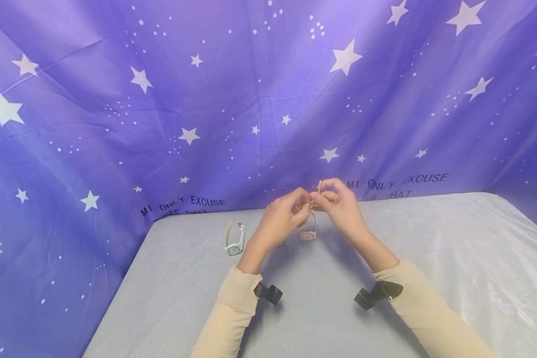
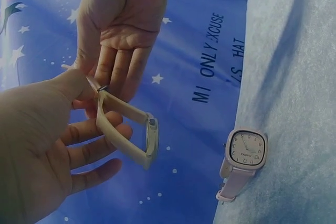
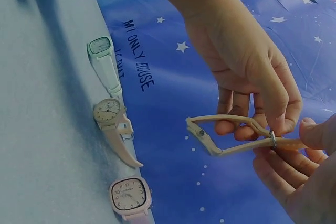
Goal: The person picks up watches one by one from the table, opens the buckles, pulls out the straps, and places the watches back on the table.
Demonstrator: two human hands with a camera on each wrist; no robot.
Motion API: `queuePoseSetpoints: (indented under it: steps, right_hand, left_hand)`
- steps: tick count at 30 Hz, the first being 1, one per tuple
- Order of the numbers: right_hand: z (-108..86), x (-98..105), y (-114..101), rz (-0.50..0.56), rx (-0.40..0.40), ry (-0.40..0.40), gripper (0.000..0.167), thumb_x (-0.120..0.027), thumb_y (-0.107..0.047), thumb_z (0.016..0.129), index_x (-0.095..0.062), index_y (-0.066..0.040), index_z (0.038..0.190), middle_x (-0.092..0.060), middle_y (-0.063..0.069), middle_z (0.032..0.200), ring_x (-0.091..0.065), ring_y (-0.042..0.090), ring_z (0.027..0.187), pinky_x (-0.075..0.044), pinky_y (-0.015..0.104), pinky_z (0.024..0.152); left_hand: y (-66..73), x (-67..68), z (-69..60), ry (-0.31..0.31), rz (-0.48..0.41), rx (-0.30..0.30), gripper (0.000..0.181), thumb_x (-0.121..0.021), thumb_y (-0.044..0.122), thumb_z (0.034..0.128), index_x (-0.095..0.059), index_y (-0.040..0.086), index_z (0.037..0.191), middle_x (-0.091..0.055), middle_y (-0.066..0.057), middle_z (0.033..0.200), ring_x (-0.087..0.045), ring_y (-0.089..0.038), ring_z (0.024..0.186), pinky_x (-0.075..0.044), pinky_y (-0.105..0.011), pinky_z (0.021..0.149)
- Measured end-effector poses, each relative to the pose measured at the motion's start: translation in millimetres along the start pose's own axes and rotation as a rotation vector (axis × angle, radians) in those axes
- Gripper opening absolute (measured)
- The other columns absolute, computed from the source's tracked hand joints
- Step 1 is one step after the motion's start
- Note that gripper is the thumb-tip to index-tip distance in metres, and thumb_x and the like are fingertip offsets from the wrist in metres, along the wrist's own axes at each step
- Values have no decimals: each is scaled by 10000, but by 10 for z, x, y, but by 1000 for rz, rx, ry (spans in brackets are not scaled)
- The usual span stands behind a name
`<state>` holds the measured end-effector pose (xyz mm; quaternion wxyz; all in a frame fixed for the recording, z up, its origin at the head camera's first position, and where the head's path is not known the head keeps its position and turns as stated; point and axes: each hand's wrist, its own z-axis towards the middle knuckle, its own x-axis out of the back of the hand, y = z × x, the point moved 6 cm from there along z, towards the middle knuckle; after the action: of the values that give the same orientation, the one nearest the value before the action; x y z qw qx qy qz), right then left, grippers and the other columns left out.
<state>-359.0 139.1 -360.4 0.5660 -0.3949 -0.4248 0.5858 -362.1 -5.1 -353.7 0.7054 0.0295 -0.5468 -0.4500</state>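
Note:
Both hands are raised over the far part of the table and hold a beige-strapped wristwatch [image 3: 205, 140] between them, its strap closed into a loop. The left hand [image 1: 277, 219] pinches the strap near the metal buckle [image 3: 273, 139] with thumb and fingertips. On the other side, the right hand [image 1: 342, 209] pinches the strap's end, which passes beyond the buckle. The held watch's case [image 2: 152, 139] hangs edge-on, so its dial cannot be read. Below the hands lies a pink square watch [image 2: 248, 149] on the table.
A mint-green watch [image 1: 234, 248] lies left of the hands on the grey cloth-covered table [image 1: 161, 298]. The right wrist view also shows a round beige watch [image 3: 107, 111] between the green and pink ones. A purple star-printed curtain [image 1: 259, 99] hangs behind the table.

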Motion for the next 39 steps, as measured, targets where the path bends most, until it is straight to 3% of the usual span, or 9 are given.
queuePoseSetpoints:
  steps: [9,12,15,20,25,39]
  right_hand:
    - [-1,25,-16,49,31,-12,151,-622,-20,992,-532,-6,1112,-783,-61,880,-752,81,836,-630,302,841]
    - [-5,25,-29,62,30,-19,127,-620,-26,995,-542,-55,1091,-783,-63,883,-754,89,831,-632,306,836]
    - [-7,22,-42,63,25,-21,145,-616,-26,998,-530,-5,1112,-781,-70,883,-753,89,831,-634,321,839]
    - [-6,19,-68,65,19,-18,132,-620,-27,996,-539,-31,1100,-779,-76,886,-755,92,833,-627,405,874]
    - [-11,17,-91,75,25,-22,123,-626,-33,994,-553,-91,1075,-784,-61,901,-757,99,845,-626,410,880]
    - [-10,27,-97,94,14,-35,151,-621,-36,997,-544,-76,1120,-784,-75,918,-756,87,871,-629,357,869]
  left_hand:
    - [-90,-6,4,6,-346,65,55,-646,128,963,-628,126,1015,-742,-29,943,-700,-123,882,-572,-305,851]
    - [-120,4,8,20,-457,70,61,-667,102,951,-653,81,1007,-748,-99,960,-700,-134,825,-593,-306,816]
    - [-145,15,12,24,-553,83,82,-673,92,947,-668,42,1012,-747,-164,984,-685,-118,779,-605,-324,781]
    - [-178,18,19,21,-684,134,111,-656,55,941,-663,-11,1030,-734,-214,1076,-689,-101,805,-613,-332,818]
    - [-193,15,10,18,-755,195,128,-632,27,926,-655,-14,1045,-724,-205,1065,-690,-113,835,-601,-323,854]
    - [-216,-5,10,-18,-845,309,155,-594,8,919,-643,-8,1065,-723,-168,1247,-694,-124,897,-592,-312,887]
